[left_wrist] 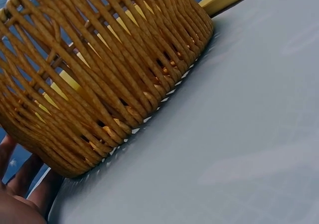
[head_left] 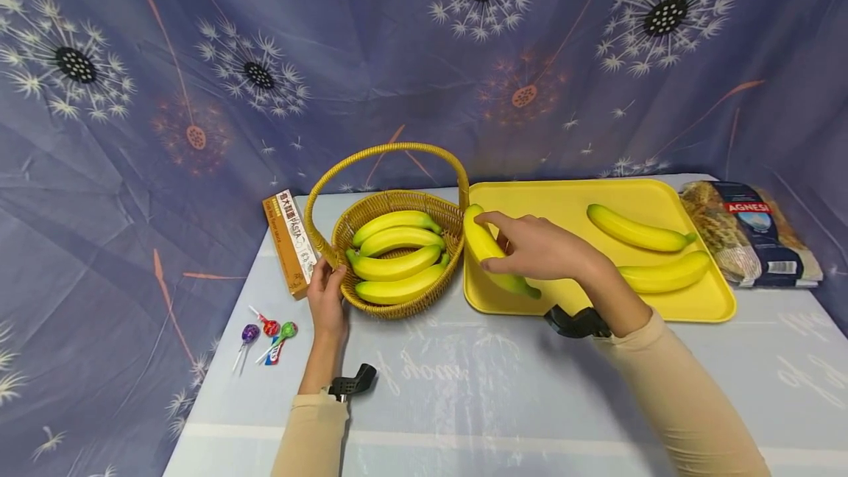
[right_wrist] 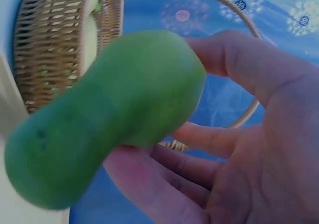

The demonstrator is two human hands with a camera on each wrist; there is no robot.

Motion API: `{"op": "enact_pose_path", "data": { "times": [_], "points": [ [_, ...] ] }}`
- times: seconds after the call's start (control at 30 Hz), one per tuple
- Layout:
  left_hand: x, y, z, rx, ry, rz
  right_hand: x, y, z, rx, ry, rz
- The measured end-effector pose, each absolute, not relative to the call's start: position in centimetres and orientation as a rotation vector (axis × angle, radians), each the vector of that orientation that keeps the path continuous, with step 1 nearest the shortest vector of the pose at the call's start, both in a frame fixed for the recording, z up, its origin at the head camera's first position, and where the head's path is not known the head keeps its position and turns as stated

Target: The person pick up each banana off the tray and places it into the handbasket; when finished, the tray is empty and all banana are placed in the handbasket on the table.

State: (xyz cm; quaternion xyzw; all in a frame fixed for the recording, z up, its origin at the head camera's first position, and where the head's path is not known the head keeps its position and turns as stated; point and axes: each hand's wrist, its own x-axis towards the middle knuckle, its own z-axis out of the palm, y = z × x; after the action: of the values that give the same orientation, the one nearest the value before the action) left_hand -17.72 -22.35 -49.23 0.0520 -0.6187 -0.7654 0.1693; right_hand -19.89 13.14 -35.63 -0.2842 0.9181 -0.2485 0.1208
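My right hand (head_left: pixel 536 247) pinches a yellow banana (head_left: pixel 481 239) between thumb and fingers, over the left end of a yellow tray (head_left: pixel 563 201). Its green-looking end fills much of the right wrist view, where the banana (right_wrist: pixel 124 94) overlaps the basket. With the thumb at the rim, my left hand (head_left: pixel 327 308) holds the left side of a woven basket (head_left: pixel 396 311) that has a tall arched handle. Several bananas (head_left: pixel 397 265) lie side by side in it. In the left wrist view, the wicker wall (left_wrist: pixel 114 69) partly hides the fingers.
Two more bananas, an upper (head_left: pixel 636 230) and a lower one (head_left: pixel 665 274), lie on the tray's right side. Beyond it is a pasta bag (head_left: pixel 751 234). Left of the basket are a pasta box (head_left: pixel 289 241) and several lollipops (head_left: pixel 270 327). A patterned curtain (head_left: pixel 371 57) hangs behind.
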Motion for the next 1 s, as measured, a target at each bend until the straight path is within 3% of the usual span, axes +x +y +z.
{"op": "enact_pose_path", "data": {
  "times": [0.37,1.0],
  "points": [
    [-17.9,-21.8,-49.1,0.152,-1.78,-2.158,-19.2,10.9,-33.9,-0.872,2.666,-0.708],
    [-17.7,-21.8,-48.9,0.202,-1.768,-2.146,-24.9,3.4,-33.5,-0.913,2.618,-0.678]
  ]
}}
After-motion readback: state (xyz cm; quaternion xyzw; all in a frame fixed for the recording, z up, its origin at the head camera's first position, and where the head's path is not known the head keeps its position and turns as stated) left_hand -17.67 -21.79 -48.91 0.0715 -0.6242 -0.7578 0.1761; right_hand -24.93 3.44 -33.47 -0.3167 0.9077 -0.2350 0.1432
